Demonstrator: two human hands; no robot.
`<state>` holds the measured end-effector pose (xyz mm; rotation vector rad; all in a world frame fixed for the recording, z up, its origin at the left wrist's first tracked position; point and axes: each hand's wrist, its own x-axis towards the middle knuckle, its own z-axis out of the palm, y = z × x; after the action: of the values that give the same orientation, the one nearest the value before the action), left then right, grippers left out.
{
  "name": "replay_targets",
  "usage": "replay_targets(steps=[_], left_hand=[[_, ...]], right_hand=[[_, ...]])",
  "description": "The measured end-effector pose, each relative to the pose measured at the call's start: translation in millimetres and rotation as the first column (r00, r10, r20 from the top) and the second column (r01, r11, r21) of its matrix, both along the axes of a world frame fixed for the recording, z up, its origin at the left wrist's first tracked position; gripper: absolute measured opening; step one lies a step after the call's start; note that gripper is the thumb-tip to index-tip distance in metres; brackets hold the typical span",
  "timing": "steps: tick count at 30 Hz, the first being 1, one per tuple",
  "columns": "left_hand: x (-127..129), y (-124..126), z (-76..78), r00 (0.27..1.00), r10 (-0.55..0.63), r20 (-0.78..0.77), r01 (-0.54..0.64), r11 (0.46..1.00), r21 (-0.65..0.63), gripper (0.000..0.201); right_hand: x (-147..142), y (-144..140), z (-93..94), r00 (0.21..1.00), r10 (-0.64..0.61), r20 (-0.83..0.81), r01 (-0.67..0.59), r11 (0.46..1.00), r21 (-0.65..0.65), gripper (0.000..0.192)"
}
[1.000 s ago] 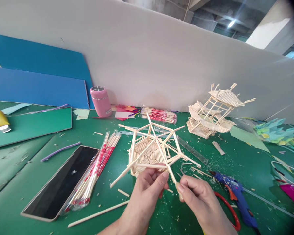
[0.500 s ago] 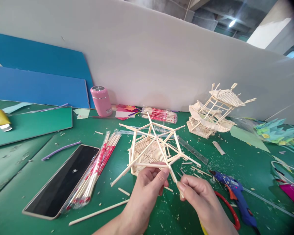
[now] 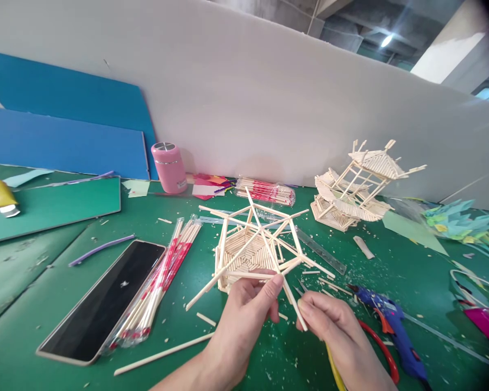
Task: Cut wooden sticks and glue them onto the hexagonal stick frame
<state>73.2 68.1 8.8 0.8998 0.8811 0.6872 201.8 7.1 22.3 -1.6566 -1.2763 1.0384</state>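
Stick frame [image 3: 246, 255] stands on the green table [image 3: 432, 282] at centre, directly ahead of both hands. It has a ribbed floor, uprights and a top of crossed sticks whose ends overhang.

Left hand [image 3: 246, 315]: thumb and fingers pinch the frame's near corner, at the root of a projecting stick [image 3: 294, 304] that slopes down toward the right hand.

Right hand [image 3: 336, 331]: thumb and fingers drawn together just beside the free end of that stick; contact cannot be confirmed, nor whether anything is gripped. The two hands are apart, close to each other. A yellow strip [image 3: 334, 369] shows below the right hand, and a red loop [image 3: 385, 347] at its outer side; whether these belong to one tool cannot be told.

Right of the loop lies a blue glue gun [image 3: 397, 320], nozzle toward the frame. Behind the frame's right side, a clear ruler [image 3: 321, 251] lies flat.

Left side: a loose stick [image 3: 163, 354] near the left forearm; beyond it, a packet [image 3: 158, 282] of sticks alongside a phone [image 3: 101, 298], screen up.

Rear: a pink bottle [image 3: 169, 169], upright; at right, a second stick model [image 3: 348, 206], tiered.
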Motion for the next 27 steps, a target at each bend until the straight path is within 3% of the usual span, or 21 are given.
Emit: replay_targets(steps=[8,13,20,27], left_hand=[[2,4,2.2,0.997,-0.01,-0.078,0.016,0.996,0.087,0.055],[2,4,0.6,0.999,-0.007,-0.037,0.011,0.993,0.114,0.052],[5,4,3.0,0.999,0.034,-0.031,-0.032,0.997,0.073,0.032],[8,6,1.6,0.995,0.097,-0.036,-0.094,0.992,0.086,0.03]], right_hand=[[-2,8,0.1,0.986,-0.119,-0.115,0.124,0.992,0.039,0.038],[-1,16,-7.3,0.972,-0.086,-0.219,0.089,0.996,0.003,0.038],[-3,21,-19.0,0.887,-0.114,-0.447,0.076,0.992,-0.103,0.034],[-4,25,-20.0,0.852,-0.049,-0.522,0.009,0.997,-0.079,0.029]])
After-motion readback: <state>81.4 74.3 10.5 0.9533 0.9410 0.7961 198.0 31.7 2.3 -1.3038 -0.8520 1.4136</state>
